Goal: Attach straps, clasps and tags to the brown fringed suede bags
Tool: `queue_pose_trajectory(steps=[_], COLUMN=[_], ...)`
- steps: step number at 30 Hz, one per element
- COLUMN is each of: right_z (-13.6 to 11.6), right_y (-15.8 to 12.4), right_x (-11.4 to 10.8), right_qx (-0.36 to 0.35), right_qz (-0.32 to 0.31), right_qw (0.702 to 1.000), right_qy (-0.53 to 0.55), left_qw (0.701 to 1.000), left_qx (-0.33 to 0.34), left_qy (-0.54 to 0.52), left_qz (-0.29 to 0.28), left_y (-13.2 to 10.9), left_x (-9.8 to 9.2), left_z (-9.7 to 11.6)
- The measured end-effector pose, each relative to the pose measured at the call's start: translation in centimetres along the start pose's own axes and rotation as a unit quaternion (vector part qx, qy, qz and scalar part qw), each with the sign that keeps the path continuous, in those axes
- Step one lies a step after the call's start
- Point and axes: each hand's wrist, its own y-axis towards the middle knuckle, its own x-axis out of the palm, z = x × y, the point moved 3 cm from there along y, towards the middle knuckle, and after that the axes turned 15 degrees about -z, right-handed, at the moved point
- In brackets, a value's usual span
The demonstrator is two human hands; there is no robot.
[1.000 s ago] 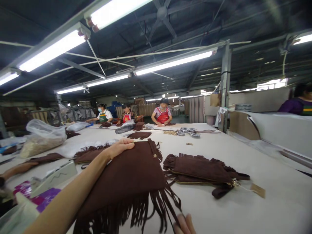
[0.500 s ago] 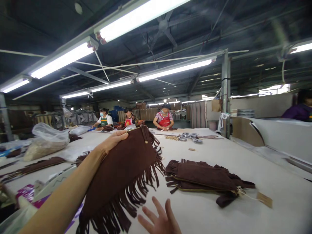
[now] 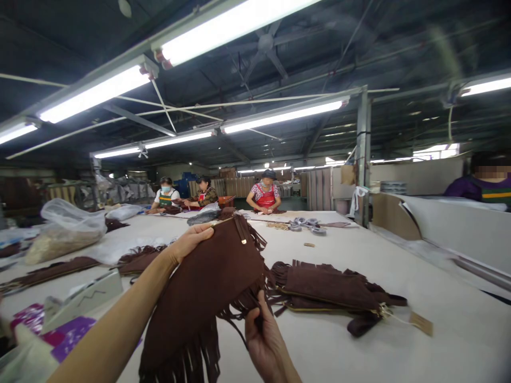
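Observation:
A dark brown fringed pouch (image 3: 207, 282) with a zipper along its top hangs tilted in front of me. My left hand (image 3: 194, 239) is closed on its upper left edge, the thumb lying over the front. My right hand (image 3: 265, 332) pinches strands of the fringe (image 3: 243, 304) at the pouch's lower right side; the fingertips are partly hidden by the strands. To the right, more brown fringed pouches (image 3: 331, 287) lie stacked on the white table (image 3: 359, 356), with a wrist strap and a tan paper tag (image 3: 421, 323) on a string.
Several grey-handled scissors (image 3: 305, 224) lie farther back. At left are a clear plastic bag (image 3: 66, 234), another fringed pouch (image 3: 139, 261) and purple-and-white packaging (image 3: 74, 336). Co-workers (image 3: 265, 197) sit across the table; another person (image 3: 479, 178) is at far right behind a pale board.
My right hand has risen from open below the pouch and closed on its fringe. The pouch sits slightly lower and farther right. The view has turned a little to the right.

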Motion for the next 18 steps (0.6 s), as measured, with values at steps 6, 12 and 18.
queue_pose_trajectory(steps=[6,12,18], right_z=[0.1,-2.5,-5.2], right_y=[0.0,-2.4,-5.2], right_x=[-1.7,0.0,-7.4], right_qx=[-0.048,0.037,0.086], right_qz=[0.021,-0.127,-0.136], right_qw=[0.999,0.987,0.987], right_qy=[0.004,0.091,-0.027], left_qw=[0.999,0.999,0.996], left_qx=[-0.022,-0.029,0.008], left_qy=[0.022,0.013,0.011], left_qz=[0.009,0.034,0.090], left_y=[-0.1,-0.2,-1.1], left_x=[-0.6,-2.0,-4.0], left_z=[-0.8,-1.5,-0.7])
